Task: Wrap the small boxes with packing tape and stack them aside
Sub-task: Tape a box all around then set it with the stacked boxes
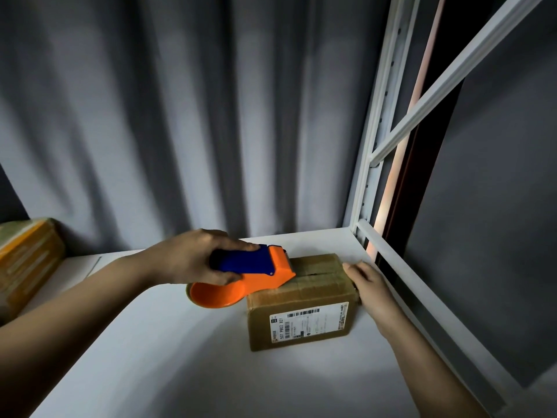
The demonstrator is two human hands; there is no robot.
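Observation:
A small brown cardboard box (304, 300) with a white barcode label on its near side sits on the white shelf (168, 351). My left hand (193, 257) grips the blue handle of an orange tape dispenser (256, 276), whose front end rests on the left part of the box top. My right hand (367, 285) is against the box's right end, fingers curled over its upper edge. The seam along the box top shows a dark gap.
A stack of taped brown boxes (24, 260) stands at the far left of the shelf. White metal rack posts and a diagonal brace (379, 146) rise at the right. A grey curtain (180, 116) hangs behind the shelf.

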